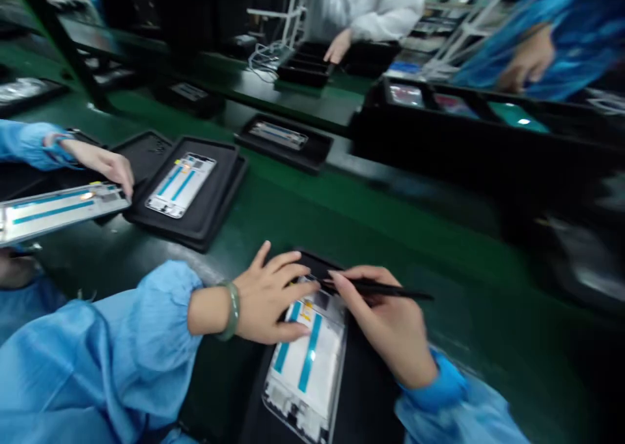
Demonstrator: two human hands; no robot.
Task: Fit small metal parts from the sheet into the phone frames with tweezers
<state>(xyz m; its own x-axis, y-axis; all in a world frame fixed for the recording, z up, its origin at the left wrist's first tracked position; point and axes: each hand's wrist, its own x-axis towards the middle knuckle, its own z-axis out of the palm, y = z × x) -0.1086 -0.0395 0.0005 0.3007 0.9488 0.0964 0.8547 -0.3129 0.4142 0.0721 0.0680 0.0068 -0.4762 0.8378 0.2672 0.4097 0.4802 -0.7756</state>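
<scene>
Evidently, the step in hand is fine work at the far end of a flat white phone-shaped panel with two blue strips, which lies on a black tray on the glossy green counter. The right hand has its grip closed around a slim black tweezer-like tool; the left hand spreads its grip loosely over the panel, pinching nothing visible. Blur hides whether the tool's tip touches. The next move seemingly calls for steadiness and small tip control.

The left hand hides one upper corner of the white phone frame. The black tweezers have blurred tips; the left edge crops a co-worker's phone frame.
</scene>
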